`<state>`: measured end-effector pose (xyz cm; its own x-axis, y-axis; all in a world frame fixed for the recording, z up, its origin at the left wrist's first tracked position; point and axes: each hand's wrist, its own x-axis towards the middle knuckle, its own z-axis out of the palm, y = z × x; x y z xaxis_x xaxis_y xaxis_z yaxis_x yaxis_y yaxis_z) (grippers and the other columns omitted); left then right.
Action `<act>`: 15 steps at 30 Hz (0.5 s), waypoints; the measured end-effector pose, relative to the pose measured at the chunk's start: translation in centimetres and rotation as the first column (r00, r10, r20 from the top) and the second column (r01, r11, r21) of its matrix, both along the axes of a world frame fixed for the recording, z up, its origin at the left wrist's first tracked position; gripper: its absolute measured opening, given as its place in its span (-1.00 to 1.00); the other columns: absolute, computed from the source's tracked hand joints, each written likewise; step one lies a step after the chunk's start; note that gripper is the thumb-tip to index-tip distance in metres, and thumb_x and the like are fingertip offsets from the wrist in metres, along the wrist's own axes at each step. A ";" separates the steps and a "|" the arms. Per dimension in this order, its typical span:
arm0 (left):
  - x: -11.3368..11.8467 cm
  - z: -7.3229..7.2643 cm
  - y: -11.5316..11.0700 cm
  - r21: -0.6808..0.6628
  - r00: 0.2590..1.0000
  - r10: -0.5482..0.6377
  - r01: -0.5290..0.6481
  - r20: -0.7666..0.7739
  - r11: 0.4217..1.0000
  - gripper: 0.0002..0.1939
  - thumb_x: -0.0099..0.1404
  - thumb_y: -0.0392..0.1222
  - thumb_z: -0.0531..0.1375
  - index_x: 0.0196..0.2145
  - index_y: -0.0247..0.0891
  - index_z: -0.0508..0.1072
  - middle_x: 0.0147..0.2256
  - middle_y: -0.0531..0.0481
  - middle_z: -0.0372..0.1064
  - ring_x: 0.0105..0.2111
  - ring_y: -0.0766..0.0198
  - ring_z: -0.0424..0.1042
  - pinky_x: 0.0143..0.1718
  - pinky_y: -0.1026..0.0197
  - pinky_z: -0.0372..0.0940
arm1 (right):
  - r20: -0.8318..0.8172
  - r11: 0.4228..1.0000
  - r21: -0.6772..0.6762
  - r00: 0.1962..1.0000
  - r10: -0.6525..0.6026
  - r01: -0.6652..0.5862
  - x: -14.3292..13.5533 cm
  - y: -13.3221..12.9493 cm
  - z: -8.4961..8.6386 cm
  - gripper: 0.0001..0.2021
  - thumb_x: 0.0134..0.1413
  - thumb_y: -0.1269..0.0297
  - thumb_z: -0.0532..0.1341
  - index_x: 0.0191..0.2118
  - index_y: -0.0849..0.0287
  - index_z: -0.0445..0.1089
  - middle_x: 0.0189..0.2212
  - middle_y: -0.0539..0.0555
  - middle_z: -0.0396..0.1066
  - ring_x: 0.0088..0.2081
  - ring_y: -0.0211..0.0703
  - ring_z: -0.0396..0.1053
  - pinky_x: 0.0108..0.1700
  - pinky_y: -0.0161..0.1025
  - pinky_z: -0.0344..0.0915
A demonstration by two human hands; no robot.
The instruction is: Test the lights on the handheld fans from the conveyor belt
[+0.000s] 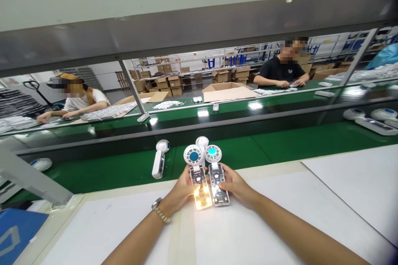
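Observation:
My left hand (182,187) is closed around a handheld fan (193,156) with a round white head, a dark blue hub and a clear handle. Amber light glows from the lower part of that handle. Beside it, my right hand (239,187) grips a similar handheld fan (213,154), whose hub shines cyan and whose clear handle shows dark inner parts. Both thumbs rest on the handle fronts, and both fans are held upright over the table's edge. Just behind their heads is another white fan (202,142), partly hidden. One more fan (159,161) lies on the green belt to the left.
The white table (264,232) lies before me, with the green conveyor belt (255,145) beyond. More fans (370,122) lie at right. A metal post (34,178) and blue folder (21,232) are at left. Two co-workers (281,70) sit across, near cardboard boxes (226,91).

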<state>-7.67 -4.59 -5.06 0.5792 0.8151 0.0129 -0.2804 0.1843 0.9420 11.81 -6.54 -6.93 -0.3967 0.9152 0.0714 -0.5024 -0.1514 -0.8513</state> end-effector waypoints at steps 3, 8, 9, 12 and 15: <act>0.2 -0.1 -0.1 0.000 1.000 -0.018 0.018 0.005 1.000 -0.34 -0.01 -0.22 0.35 0.01 -0.20 0.17 -0.12 -0.18 0.29 -0.14 0.04 0.34 -0.10 -0.01 0.23 | -0.015 1.000 0.024 1.000 0.017 -0.016 0.1 0.1 0.1 -0.39 -0.26 0.36 0.37 -0.01 0.14 0.17 -0.16 0.16 0.39 -0.12 0.02 0.36 -0.11 -0.08 0.26; 0.4 -0.4 -0.1 0.002 1.000 0.001 -0.001 0.024 1.000 -0.36 -0.03 -0.24 0.36 -0.02 -0.20 0.17 -0.08 -0.17 0.26 -0.10 0.05 0.31 -0.10 0.04 0.23 | -0.016 0.999 0.030 1.000 0.018 -0.017 0.2 0.0 0.1 -0.39 -0.25 0.37 0.37 0.00 0.14 0.16 -0.16 0.16 0.39 -0.12 0.01 0.36 -0.11 -0.09 0.26; 0.3 -0.4 -0.1 -0.003 1.000 0.008 -0.008 0.021 1.000 -0.34 -0.03 -0.23 0.36 -0.01 -0.20 0.16 -0.09 -0.17 0.27 -0.12 0.06 0.31 -0.11 0.05 0.23 | -0.014 1.000 0.028 1.000 0.014 -0.014 0.2 -0.1 0.1 -0.39 -0.25 0.37 0.37 0.00 0.14 0.17 -0.16 0.15 0.40 -0.12 0.00 0.36 -0.11 -0.10 0.25; 0.3 -0.4 0.0 -0.021 1.000 0.007 -0.007 0.007 1.000 -0.29 -0.04 -0.21 0.37 0.01 -0.21 0.13 -0.14 -0.17 0.30 -0.15 0.08 0.33 -0.13 0.07 0.23 | -0.015 0.999 0.029 1.000 0.017 -0.017 0.1 -0.1 0.0 -0.40 -0.26 0.36 0.37 -0.02 0.14 0.18 -0.16 0.15 0.39 -0.13 -0.01 0.36 -0.11 -0.10 0.25; 0.2 -0.4 0.1 -0.024 1.000 -0.013 0.013 -0.008 1.000 -0.29 -0.05 -0.21 0.38 0.01 -0.22 0.14 -0.14 -0.18 0.30 -0.15 0.07 0.33 -0.12 0.05 0.23 | -0.009 1.000 0.024 1.000 0.013 -0.013 0.0 -0.1 0.0 -0.38 -0.27 0.36 0.38 -0.01 0.13 0.16 -0.17 0.14 0.39 -0.15 -0.02 0.37 -0.13 -0.11 0.25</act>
